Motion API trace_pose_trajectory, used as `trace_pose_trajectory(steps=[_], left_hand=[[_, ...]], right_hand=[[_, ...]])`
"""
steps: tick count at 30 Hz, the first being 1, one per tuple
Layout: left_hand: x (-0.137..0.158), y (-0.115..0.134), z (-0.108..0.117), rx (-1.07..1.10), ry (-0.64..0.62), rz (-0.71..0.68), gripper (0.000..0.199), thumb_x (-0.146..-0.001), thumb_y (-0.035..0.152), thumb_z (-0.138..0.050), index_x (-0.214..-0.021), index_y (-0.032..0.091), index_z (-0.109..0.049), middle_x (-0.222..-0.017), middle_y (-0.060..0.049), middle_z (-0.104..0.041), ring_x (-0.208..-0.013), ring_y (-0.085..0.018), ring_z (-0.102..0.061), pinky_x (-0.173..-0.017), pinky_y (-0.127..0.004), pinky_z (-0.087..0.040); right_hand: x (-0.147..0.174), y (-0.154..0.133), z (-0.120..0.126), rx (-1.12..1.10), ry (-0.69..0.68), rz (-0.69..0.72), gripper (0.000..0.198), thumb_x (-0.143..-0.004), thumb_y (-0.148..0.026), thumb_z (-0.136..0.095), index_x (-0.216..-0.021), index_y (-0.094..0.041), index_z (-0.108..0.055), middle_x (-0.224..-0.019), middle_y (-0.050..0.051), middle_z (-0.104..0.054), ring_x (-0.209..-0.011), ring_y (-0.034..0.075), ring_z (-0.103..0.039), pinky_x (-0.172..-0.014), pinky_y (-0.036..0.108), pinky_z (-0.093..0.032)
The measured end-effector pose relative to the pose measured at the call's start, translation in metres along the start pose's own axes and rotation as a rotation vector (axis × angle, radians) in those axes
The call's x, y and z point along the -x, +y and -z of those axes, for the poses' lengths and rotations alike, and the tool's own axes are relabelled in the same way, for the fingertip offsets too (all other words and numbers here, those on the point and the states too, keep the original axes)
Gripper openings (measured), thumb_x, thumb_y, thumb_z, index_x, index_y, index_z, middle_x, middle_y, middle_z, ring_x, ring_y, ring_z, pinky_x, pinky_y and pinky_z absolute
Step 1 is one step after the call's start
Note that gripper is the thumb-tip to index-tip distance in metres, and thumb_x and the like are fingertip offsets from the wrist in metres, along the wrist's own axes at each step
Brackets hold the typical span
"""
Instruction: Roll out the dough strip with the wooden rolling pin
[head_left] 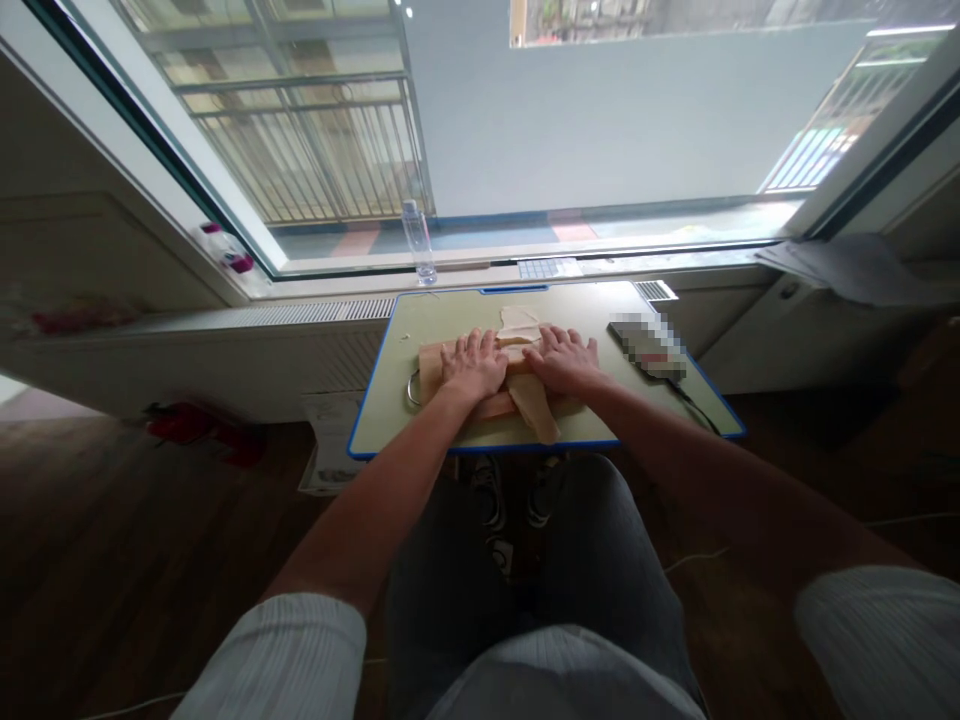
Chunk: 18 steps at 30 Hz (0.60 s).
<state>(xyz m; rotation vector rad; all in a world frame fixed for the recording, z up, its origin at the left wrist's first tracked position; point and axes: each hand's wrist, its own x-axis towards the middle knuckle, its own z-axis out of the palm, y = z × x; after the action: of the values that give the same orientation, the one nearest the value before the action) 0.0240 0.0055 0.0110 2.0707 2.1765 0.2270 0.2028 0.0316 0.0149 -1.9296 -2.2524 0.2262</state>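
A long flat sheet of pale dough lies across a wooden cutting board, its near end hanging past the board's front edge. Between my hands a short light-wood bar, which looks like a rolling pin, crosses the dough; the rest of it is hidden beneath my palms. My left hand presses down at the left of the dough, fingers stretched forward and apart. On the right, my right hand lies flat in the same way, fingers extended. Neither hand has its fingers wrapped round anything.
The board rests on a small blue-edged table. A blurred-out phone with a cable lies at the table's right. Beyond, a clear bottle stands on the windowsill. A metal ring sticks out at the board's left end.
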Motion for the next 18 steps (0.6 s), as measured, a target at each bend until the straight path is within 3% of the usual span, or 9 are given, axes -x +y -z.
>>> trace_pose_trajectory(steps=[4, 9, 13, 18], left_hand=[[0.013, -0.002, 0.003, 0.027, 0.037, -0.033, 0.068, -0.104, 0.052, -0.033, -0.168, 0.028, -0.039, -0.180, -0.006, -0.035, -0.164, -0.029, -0.032, -0.135, -0.055, -0.027], [-0.004, -0.001, 0.005, 0.041, 0.126, -0.004, 0.062, -0.102, 0.045, -0.040, -0.161, 0.027, -0.048, -0.172, -0.008, -0.046, -0.155, -0.028, -0.045, -0.127, -0.050, -0.040], [-0.021, 0.003, 0.001, -0.006, 0.121, 0.025, 0.060, -0.104, 0.043, -0.034, -0.160, 0.026, -0.050, -0.171, -0.009, -0.048, -0.155, -0.030, -0.044, -0.130, -0.058, -0.033], [-0.046, 0.001, -0.001, -0.011, 0.008, 0.005, 0.067, -0.105, 0.044, -0.030, -0.169, 0.027, -0.039, -0.179, -0.009, -0.036, -0.163, -0.033, -0.032, -0.133, -0.067, -0.022]], right_hand=[[0.006, 0.006, 0.009, 0.004, 0.048, 0.050, 0.074, -0.105, -0.067, -0.038, -0.161, -0.020, -0.048, -0.170, 0.015, -0.047, -0.152, 0.037, -0.042, -0.127, 0.067, -0.024], [-0.008, 0.008, 0.006, 0.002, 0.085, 0.007, 0.062, -0.109, -0.055, -0.029, -0.151, -0.021, -0.058, -0.162, 0.016, -0.056, -0.145, 0.036, -0.048, -0.123, 0.068, -0.030], [-0.016, 0.006, -0.001, 0.038, 0.087, -0.012, 0.061, -0.109, -0.049, -0.028, -0.155, -0.020, -0.055, -0.166, 0.016, -0.052, -0.148, 0.037, -0.044, -0.124, 0.068, -0.029], [-0.037, 0.007, -0.005, 0.003, 0.077, -0.028, 0.066, -0.107, -0.054, -0.033, -0.158, -0.018, -0.053, -0.166, 0.016, -0.051, -0.148, 0.039, -0.044, -0.124, 0.070, -0.028]])
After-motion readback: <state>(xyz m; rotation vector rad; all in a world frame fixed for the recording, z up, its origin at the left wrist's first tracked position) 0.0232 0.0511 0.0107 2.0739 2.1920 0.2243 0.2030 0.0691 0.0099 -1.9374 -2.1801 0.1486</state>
